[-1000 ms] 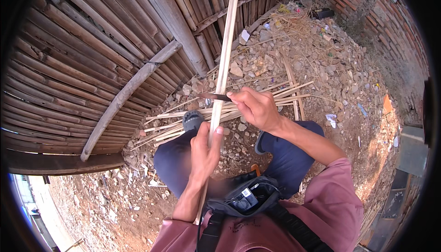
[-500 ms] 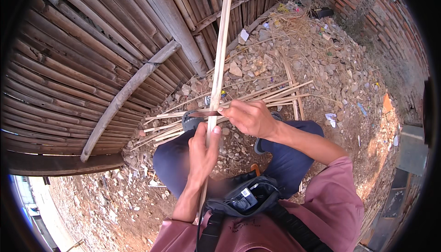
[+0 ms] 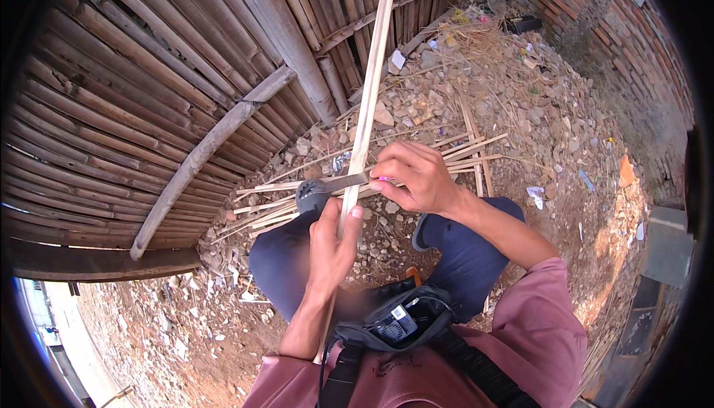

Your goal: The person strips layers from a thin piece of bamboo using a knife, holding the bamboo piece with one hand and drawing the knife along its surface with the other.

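Observation:
My left hand (image 3: 333, 243) is wrapped round a long pale bamboo strip (image 3: 371, 84), thumb lying along it. The strip points up and away from me, leaning slightly right, with its lower end running down beside my left forearm. In my right hand (image 3: 418, 177) is a knife (image 3: 343, 182), its handle mostly hidden by the fingers. The blade lies across the strip just above my left hand, pointing left. Below it, several split bamboo strips (image 3: 268, 211) lie in a loose pile on the ground around my feet.
A bamboo wall (image 3: 134, 110) with a curved pole rises on the left. At the right stands a brick wall (image 3: 632, 58). Stones and litter (image 3: 535, 110) cover the ground. An open black bag (image 3: 398, 319) sits at my waist, above my bent knees.
The far end of the bamboo strip has tilted to the right. My right hand has shifted slightly right and up, and the knife's blade has turned, showing more of its flat side.

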### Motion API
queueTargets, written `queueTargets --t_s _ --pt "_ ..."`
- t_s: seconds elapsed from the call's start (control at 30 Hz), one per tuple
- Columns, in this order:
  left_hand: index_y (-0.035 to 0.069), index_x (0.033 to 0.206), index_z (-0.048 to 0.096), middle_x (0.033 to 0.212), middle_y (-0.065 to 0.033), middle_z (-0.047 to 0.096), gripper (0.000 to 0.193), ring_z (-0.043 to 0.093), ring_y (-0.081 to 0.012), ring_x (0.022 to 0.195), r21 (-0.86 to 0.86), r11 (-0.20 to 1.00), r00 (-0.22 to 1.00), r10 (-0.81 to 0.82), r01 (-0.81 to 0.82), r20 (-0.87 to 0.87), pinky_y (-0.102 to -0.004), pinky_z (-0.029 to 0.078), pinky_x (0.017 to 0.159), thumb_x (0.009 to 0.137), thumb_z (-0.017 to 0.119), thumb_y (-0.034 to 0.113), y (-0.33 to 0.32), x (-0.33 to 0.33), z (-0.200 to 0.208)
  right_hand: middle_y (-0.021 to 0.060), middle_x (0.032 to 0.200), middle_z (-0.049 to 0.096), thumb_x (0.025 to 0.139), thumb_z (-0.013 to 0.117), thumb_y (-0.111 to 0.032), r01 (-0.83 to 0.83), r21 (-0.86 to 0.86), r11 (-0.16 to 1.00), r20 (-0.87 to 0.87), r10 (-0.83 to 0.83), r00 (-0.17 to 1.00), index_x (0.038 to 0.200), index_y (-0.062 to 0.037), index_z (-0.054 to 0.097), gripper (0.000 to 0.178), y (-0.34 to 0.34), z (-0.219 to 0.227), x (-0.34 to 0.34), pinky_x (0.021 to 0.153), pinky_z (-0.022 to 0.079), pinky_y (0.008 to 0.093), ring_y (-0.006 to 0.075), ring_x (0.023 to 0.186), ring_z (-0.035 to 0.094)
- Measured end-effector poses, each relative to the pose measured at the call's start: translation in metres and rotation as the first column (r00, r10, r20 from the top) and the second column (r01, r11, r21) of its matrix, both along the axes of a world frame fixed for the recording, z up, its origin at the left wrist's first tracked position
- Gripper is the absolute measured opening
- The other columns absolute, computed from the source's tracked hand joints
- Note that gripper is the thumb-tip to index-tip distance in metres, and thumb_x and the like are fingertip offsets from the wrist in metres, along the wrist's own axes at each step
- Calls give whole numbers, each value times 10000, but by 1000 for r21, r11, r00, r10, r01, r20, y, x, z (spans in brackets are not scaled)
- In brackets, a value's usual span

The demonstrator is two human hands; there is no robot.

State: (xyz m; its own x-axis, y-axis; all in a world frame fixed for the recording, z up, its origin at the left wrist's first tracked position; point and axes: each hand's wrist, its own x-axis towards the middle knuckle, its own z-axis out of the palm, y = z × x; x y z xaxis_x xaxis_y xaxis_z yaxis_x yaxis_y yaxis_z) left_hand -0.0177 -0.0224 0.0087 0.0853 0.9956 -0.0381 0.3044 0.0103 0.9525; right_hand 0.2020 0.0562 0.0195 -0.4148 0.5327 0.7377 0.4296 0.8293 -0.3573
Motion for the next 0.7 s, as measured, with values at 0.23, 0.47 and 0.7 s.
queueTargets --t_s 0.23,0.47,0.7 --pt "-14 1087 623 688 -70 623 238 561 -117 632 11 1000 1000 -17 17 19 -363 462 585 1127 584 217 1 -2 0 43 885 658 908 836 -225 41 -50 998 -6 -42 999 954 -98 706 188 -2 -10 -3 664 552 402 256 750 687" --pt "-11 1087 578 677 -99 602 255 585 -171 603 -9 998 996 -63 63 -59 -383 469 584 1153 517 228 0 0 4 69 818 675 859 886 -126 -15 -99 995 -57 9 998 864 -45 710 194 -3 -8 -3 552 518 354 235 645 676" --pt "-12 1085 570 673 -102 597 267 589 -186 591 -25 997 995 -70 69 -73 -386 467 571 1154 508 238 2 1 6 50 814 639 888 853 -169 27 -126 992 -67 -36 997 878 -68 720 168 -8 -5 -5 580 542 392 249 665 676"
